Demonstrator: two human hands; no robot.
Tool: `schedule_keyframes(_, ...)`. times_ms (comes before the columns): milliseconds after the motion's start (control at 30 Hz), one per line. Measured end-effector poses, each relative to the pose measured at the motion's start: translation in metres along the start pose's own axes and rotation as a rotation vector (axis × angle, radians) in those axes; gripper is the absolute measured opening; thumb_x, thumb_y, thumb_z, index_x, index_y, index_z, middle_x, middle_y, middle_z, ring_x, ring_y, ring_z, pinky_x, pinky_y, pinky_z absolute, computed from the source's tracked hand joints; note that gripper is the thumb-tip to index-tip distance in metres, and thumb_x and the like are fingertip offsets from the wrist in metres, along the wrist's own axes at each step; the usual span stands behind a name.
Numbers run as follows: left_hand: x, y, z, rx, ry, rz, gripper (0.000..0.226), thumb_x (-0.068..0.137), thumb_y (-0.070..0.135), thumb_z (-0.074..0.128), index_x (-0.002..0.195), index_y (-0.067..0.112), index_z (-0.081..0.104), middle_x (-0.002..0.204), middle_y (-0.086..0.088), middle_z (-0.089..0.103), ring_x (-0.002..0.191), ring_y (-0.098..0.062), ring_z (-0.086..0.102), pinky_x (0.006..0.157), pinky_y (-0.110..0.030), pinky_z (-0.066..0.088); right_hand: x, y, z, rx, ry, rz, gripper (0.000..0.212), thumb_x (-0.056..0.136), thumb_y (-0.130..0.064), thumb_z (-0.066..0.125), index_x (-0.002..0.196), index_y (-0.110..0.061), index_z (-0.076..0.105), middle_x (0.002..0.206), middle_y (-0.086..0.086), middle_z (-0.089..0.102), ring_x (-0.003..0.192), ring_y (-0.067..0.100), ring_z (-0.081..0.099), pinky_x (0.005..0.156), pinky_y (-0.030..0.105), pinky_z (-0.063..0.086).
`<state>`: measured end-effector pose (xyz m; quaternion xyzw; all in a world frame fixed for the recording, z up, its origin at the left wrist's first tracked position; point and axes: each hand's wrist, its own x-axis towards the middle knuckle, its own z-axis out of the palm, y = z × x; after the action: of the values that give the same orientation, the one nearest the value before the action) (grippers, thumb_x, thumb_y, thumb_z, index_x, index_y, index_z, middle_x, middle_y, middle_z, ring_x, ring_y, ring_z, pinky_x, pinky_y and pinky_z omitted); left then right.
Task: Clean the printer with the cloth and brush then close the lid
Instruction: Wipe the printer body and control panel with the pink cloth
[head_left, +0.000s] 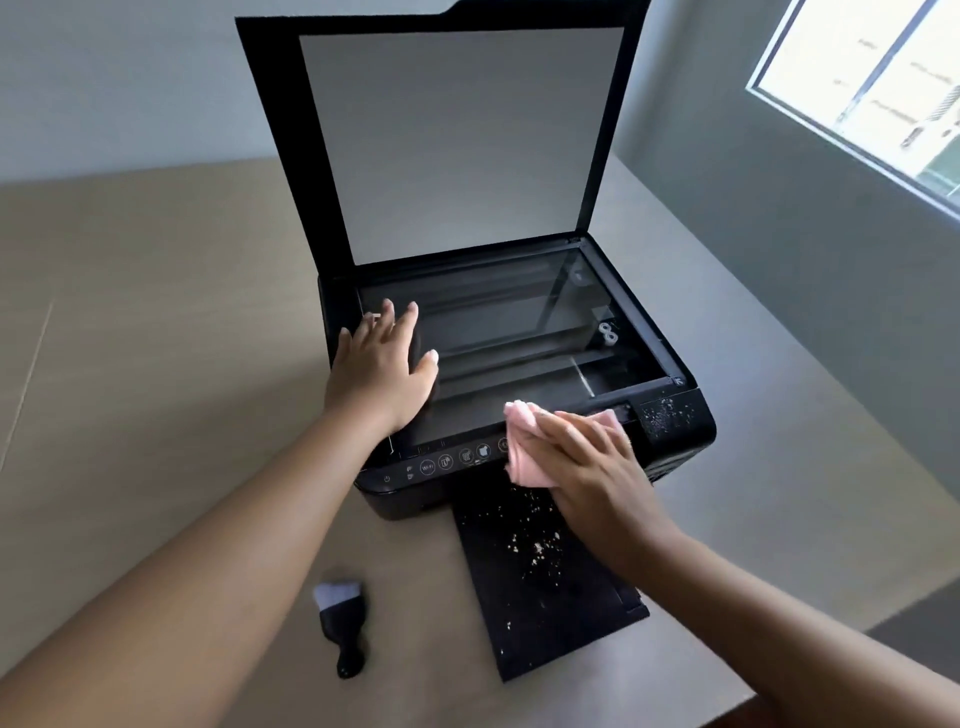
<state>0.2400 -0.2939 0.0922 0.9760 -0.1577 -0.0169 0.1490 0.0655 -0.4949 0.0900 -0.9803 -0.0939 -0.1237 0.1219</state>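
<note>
Left hand (382, 364) is resting flat on the printer (670, 421) glass, fingers spread, holding nothing. Right hand (587, 462) is pressing the pink cloth (519, 441) on the printer's front edge, fingers straight. Brush (340, 623) is lying in front of the printer, lid (441, 130) standing open.

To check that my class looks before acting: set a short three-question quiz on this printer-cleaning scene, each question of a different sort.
1. True or false: the lid stands open.
2. Where does the brush lie? A on the table, left of the tray; B on the tray; C on the lid.
3. Fill in: the right hand presses a pink ____ on the printer's front.
Key: 1 true; 2 A; 3 cloth.
</note>
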Motion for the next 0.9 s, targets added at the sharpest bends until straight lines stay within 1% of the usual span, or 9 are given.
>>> schedule_keyframes(67,-0.009,0.005,0.006,0.067,0.034,0.026,0.063,0.095,0.051,0.029,0.151,0.026,0.018,0.16,-0.004,0.014,0.147,-0.026,0.009,0.119,-0.045,0.003,-0.004,0.008,-0.006,0.027,0.073,0.075,0.058,0.085,-0.016,0.052,0.14,-0.031,0.046,0.134,-0.005,0.049,0.113,0.019,0.046,0.096,0.04,0.042)
schedule_keyframes(133,-0.013,0.007,0.009,0.105,0.067,0.048,0.061,0.094,0.054,0.028,0.15,0.028,0.023,0.159,-0.002,0.019,0.146,-0.027,0.012,0.119,-0.046,0.005,-0.008,0.012,-0.014,0.118,0.202,0.209,0.04,0.085,-0.019,0.047,0.122,-0.032,0.057,0.122,0.002,0.052,0.1,0.02,0.043,0.086,0.038,0.044)
schedule_keyframes(200,-0.012,0.007,0.01,0.114,0.083,0.043,0.061,0.093,0.055,0.029,0.148,0.028,0.028,0.159,-0.001,0.022,0.145,-0.026,0.015,0.119,-0.046,0.006,-0.013,0.017,-0.018,0.21,0.254,0.357,0.029,0.087,-0.015,0.054,0.109,-0.029,0.065,0.118,0.003,0.053,0.099,0.022,0.043,0.083,0.038,0.043)
schedule_keyframes(267,-0.012,0.007,0.011,0.125,0.1,0.043,0.061,0.092,0.055,0.031,0.147,0.028,0.031,0.158,-0.001,0.024,0.144,-0.026,0.017,0.118,-0.046,0.008,-0.015,0.018,-0.014,0.245,0.206,0.435,0.027,0.085,-0.011,0.061,0.105,-0.027,0.069,0.117,0.002,0.054,0.1,0.026,0.046,0.083,0.04,0.045)
schedule_keyframes(400,-0.012,0.009,0.011,0.126,0.115,0.037,0.061,0.091,0.056,0.034,0.145,0.028,0.034,0.157,0.0,0.026,0.143,-0.026,0.02,0.118,-0.046,0.01,-0.01,-0.004,-0.001,0.27,0.112,0.382,0.025,0.085,-0.032,0.048,0.101,-0.037,0.066,0.115,-0.005,0.055,0.095,0.022,0.048,0.076,0.042,0.049)
schedule_keyframes(533,-0.012,0.01,0.011,0.141,0.115,0.028,0.061,0.091,0.057,0.033,0.145,0.029,0.033,0.157,0.001,0.025,0.143,-0.025,0.019,0.118,-0.045,0.009,-0.003,-0.003,-0.004,0.138,0.098,0.282,0.03,0.085,-0.031,0.042,0.102,-0.032,0.067,0.106,-0.001,0.06,0.085,0.027,0.056,0.068,0.042,0.052)
schedule_keyframes(667,-0.012,0.01,0.011,0.147,0.127,0.029,0.061,0.09,0.056,0.033,0.144,0.028,0.035,0.157,0.0,0.027,0.142,-0.025,0.021,0.118,-0.046,0.011,-0.004,0.02,-0.015,0.079,0.059,0.417,0.045,0.085,-0.039,0.032,0.104,-0.028,0.072,0.104,0.006,0.059,0.087,0.032,0.053,0.074,0.044,0.05)
schedule_keyframes(833,-0.012,0.01,0.011,0.145,0.133,0.028,0.06,0.09,0.055,0.035,0.144,0.028,0.036,0.156,0.0,0.028,0.142,-0.025,0.022,0.117,-0.046,0.011,-0.002,-0.004,-0.005,0.212,0.08,0.362,0.025,0.082,-0.029,0.047,0.099,-0.034,0.064,0.106,0.0,0.059,0.088,0.027,0.052,0.073,0.042,0.05)
schedule_keyframes(900,-0.012,0.009,0.011,0.145,0.134,0.029,0.06,0.09,0.055,0.035,0.144,0.028,0.036,0.156,0.0,0.028,0.142,-0.025,0.022,0.117,-0.046,0.012,-0.004,-0.008,-0.004,0.287,0.098,0.303,0.032,0.079,-0.02,0.056,0.106,-0.036,0.054,0.107,-0.004,0.059,0.087,0.024,0.053,0.076,0.037,0.049)
